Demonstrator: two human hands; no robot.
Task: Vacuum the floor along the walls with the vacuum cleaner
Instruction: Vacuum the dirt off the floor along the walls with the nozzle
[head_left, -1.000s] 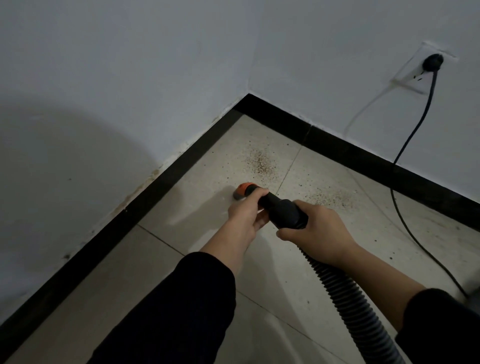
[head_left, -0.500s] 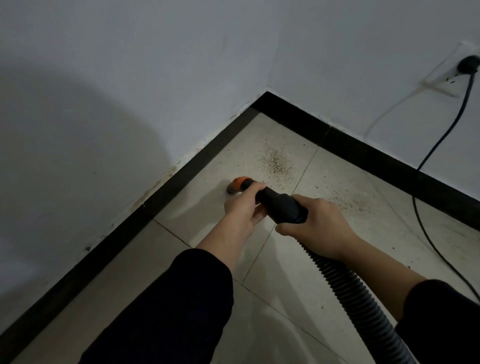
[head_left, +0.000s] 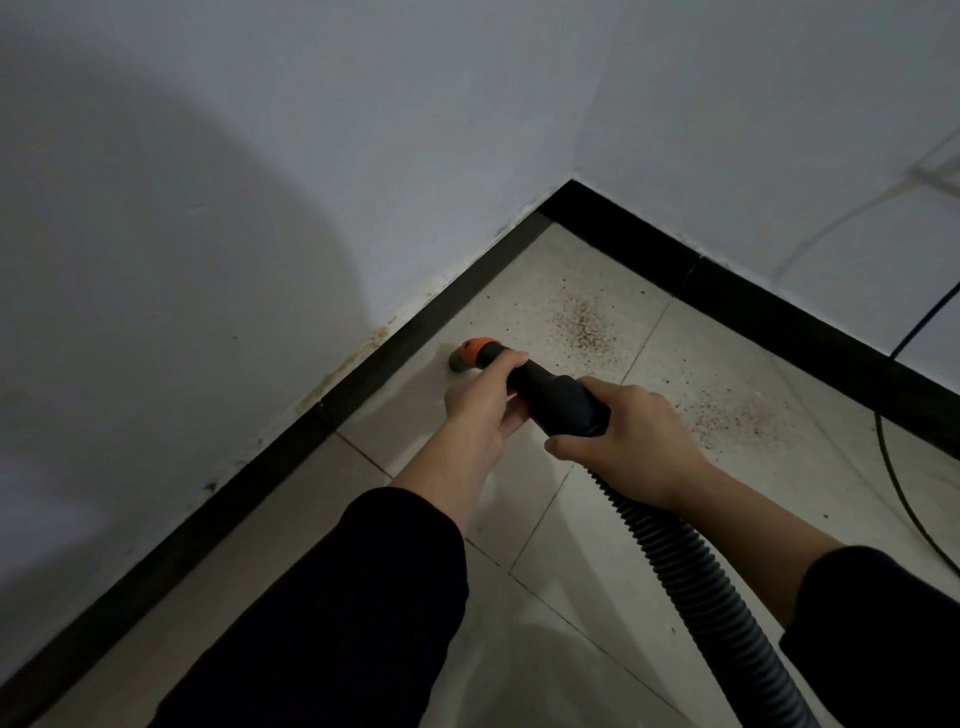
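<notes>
The left grip (head_left: 483, 410) curls round the vacuum nozzle (head_left: 550, 395) in front, the right grip (head_left: 634, 441) behind it. The nozzle points at the black skirting (head_left: 363, 382), tip near it. The dirt (head_left: 584, 325) lies right of the tip, toward the corner.

hose (head_left: 691, 561): ribbed plastic | floor (head_left: 571, 519): smooth tile | wall (head_left: 260, 156): matt paint
</notes>
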